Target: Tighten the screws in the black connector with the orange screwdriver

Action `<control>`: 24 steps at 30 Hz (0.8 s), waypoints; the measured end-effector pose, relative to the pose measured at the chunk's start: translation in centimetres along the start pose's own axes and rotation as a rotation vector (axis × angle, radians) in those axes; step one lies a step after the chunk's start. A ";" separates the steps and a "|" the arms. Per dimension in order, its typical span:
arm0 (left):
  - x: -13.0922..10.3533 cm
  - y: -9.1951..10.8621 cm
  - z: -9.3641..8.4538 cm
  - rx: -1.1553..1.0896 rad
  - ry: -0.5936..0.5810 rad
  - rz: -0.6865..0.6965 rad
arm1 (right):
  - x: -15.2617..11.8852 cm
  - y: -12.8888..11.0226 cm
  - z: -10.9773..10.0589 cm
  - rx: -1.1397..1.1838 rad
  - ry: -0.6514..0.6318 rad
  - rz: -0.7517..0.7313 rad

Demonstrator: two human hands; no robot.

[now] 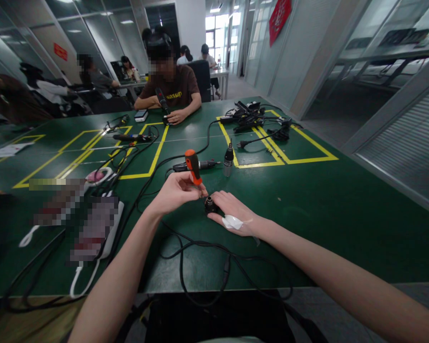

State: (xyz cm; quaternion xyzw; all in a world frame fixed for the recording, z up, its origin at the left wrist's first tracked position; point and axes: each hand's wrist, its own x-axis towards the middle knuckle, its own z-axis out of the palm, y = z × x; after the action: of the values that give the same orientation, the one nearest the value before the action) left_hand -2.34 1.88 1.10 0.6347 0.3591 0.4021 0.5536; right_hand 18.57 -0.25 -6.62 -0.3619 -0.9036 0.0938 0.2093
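My left hand [180, 193] is closed on an orange-and-black screwdriver [192, 164], pinching it low near the shaft with the handle leaning upward. The tip reaches down beside a small black round part [210, 206] with a metal collar on top; whether it touches is hidden. Against that part's right side rests my right hand [232, 209], thumb and fingers around it, steadying it on the green table. A white patch is taped to the back of this hand. Beyond the hands, a black-and-silver driver tool [228, 162] stands upright, with another powered screwdriver [200, 166] lying beside it.
Black cables [207, 245] loop in front of me. Phones and a white power bank [113, 228] lie left. A tangle of black adapters and cords [248, 116] sits at the back right. Yellow tape [153, 159] marks the green table [343, 214]. Opposite, a person [175, 90] holds a tool.
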 end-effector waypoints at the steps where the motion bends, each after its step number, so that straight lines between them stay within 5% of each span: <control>1: 0.0 0.1 0.0 0.009 -0.001 -0.001 | 0.0 0.0 0.0 0.001 0.000 0.003; 10: 0.0 0.6 0.2 0.053 0.001 0.080 | 0.1 -0.1 -0.1 0.017 -0.015 0.019; 24: 0.1 0.2 0.4 0.026 0.040 0.019 | 0.1 -0.1 0.0 -0.005 -0.024 0.025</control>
State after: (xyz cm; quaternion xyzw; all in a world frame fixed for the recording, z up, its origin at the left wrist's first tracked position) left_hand -1.94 1.81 1.25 0.6372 0.3690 0.4153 0.5342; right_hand 18.45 -0.31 -6.54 -0.3724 -0.9017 0.0987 0.1964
